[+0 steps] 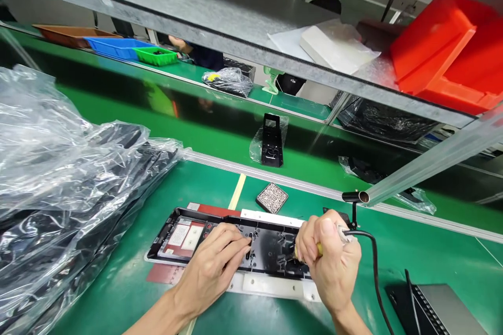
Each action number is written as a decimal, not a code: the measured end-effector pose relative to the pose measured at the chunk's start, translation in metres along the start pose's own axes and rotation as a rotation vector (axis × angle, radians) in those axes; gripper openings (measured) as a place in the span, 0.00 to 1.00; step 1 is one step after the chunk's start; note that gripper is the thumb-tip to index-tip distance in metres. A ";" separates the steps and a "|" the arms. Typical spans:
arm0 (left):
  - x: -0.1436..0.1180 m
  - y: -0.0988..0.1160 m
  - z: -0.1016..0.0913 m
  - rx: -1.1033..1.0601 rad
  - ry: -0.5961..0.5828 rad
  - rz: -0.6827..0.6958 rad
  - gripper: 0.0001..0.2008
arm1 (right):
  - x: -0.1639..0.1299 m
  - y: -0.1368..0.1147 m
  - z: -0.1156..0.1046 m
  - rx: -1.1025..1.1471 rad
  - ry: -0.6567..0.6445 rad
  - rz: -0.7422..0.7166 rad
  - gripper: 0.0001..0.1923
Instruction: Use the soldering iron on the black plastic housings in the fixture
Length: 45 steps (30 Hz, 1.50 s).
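A long black plastic housing [271, 246] lies across a white fixture [271, 287], its inner side with ribs and screw posts facing up. My right hand [330, 259] is wrapped around a corded electric screwdriver [346, 233], its tip end over the right part of the housing; the tip itself is hidden. My left hand [216, 259] rests over the middle of the housing, fingers bent and pressed together at a small dark slot. Whatever those fingertips pinch is too small to make out. Behind the housing sits a square tray of small screws [272, 198].
Plastic-wrapped black parts [78, 204] are piled at the left. A black part [272, 138] on a clear bag lies on the green conveyor. A metal post [428, 162] and a small holder [354, 198] stand at the right. Overhead is a shelf with a red bin [444, 52].
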State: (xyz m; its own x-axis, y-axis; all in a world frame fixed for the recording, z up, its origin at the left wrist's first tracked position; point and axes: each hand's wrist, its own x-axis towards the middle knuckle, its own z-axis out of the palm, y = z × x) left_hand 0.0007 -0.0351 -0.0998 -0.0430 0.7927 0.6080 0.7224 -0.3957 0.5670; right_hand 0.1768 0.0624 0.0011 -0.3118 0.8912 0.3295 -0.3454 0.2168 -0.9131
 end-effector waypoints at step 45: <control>0.122 -0.009 0.024 -0.057 -0.483 -0.074 0.08 | 0.002 -0.001 0.001 0.014 0.000 -0.049 0.18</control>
State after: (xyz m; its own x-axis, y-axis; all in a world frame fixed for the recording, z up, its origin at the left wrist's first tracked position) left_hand 0.0057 0.0763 -0.0436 0.2417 0.9388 0.2454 0.6900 -0.3441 0.6368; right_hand 0.1759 0.0635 0.0029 -0.2941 0.8798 0.3735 -0.3726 0.2543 -0.8925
